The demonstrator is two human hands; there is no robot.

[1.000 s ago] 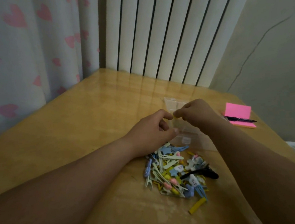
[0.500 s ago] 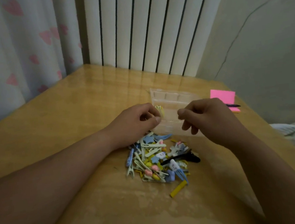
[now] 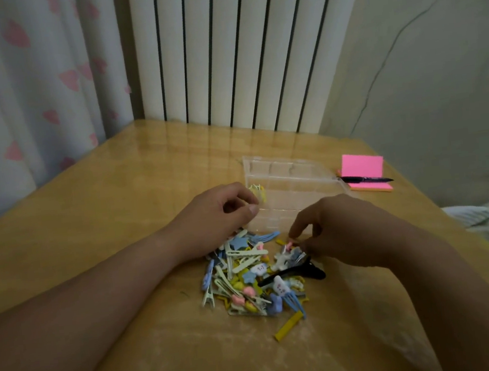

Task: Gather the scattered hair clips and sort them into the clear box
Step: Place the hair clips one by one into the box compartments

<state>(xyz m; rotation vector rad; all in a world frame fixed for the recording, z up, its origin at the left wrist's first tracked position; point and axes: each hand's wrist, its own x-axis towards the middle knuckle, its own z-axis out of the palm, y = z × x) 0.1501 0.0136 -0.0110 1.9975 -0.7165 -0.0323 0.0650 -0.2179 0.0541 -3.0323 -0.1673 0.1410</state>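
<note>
The tabletop [image 3: 105, 231] holds a clear box [image 3: 292, 192] and, near it, a pile of hair clips [image 3: 256, 275]. The left hand [image 3: 216, 219] holds a yellow clip [image 3: 257, 191] over the box. The right hand [image 3: 343, 232] pinches a pink clip [image 3: 289, 245] at the pile.

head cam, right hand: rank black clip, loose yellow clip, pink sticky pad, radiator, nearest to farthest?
From the right hand:
1. Black clip, just below the fingers, at the pile's right edge.
2. Loose yellow clip, alone at the pile's near end, toward the person.
3. Pink sticky pad, far right of the table, pen lying across it.
4. Radiator, behind the table's far edge.
</note>
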